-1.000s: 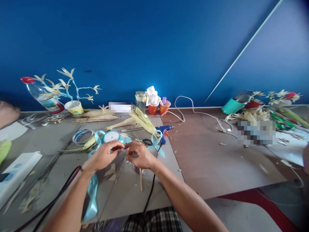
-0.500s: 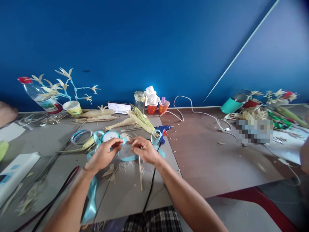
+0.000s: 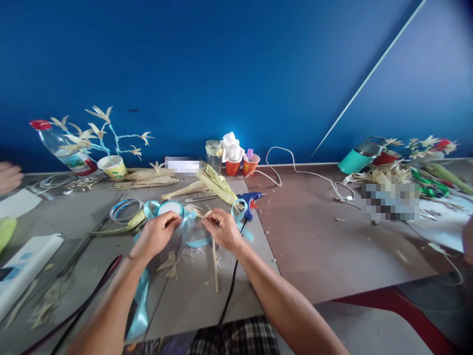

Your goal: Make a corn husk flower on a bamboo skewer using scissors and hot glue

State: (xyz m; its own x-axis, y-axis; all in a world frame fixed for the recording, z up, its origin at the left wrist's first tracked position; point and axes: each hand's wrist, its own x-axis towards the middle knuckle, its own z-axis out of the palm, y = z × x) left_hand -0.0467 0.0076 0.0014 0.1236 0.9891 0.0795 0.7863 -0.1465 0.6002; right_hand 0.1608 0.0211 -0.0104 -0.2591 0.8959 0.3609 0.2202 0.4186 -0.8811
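My left hand is closed in a pinch beside a ribbon spool; what its fingertips hold, if anything, is too small to tell. My right hand pinches a pale strip of corn husk with its tip pointing up and left. Between and below the hands, a loop of light-blue ribbon lies on the table. A thin wooden stick lies below my right hand. Just beyond that hand rests a blue hot glue gun, near a bundle of green-yellow husk.
Tape rolls lie to the left. Husk flowers stand in a yellow paper cup beside a plastic bottle. Orange cups and a glass jar line the wall. Another person's hand shows at the left edge.
My hands have moved slightly apart, the left a little left and the right a little right. The other person's hand at the left edge has shifted.
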